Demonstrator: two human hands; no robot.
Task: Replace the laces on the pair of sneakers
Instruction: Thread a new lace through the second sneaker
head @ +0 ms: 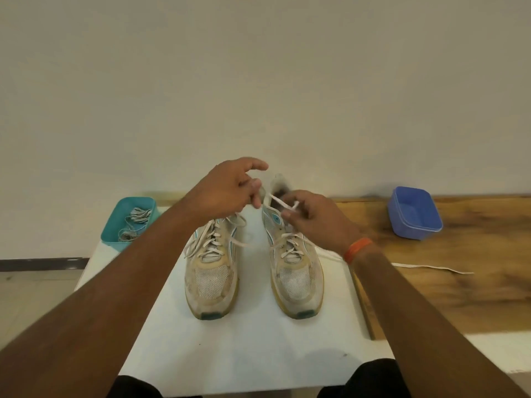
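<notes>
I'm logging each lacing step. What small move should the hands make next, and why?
Probably draw the lace out sideways: the left hand and right hand pinch it taut across the right sneaker's collar, while its other end trails onto the wooden board.

The scene is lit softly and evenly; only faint shadows are cast. Slight blur is seen throughout, most on the left hand [227, 191]. Straight edges are bowed by wide-angle distortion.

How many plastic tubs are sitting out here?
2. A teal tub sits at the far left corner of the white table, with laces inside. A blue tub stands on the wooden bench to the right; it looks empty. None seem hidden.
</notes>
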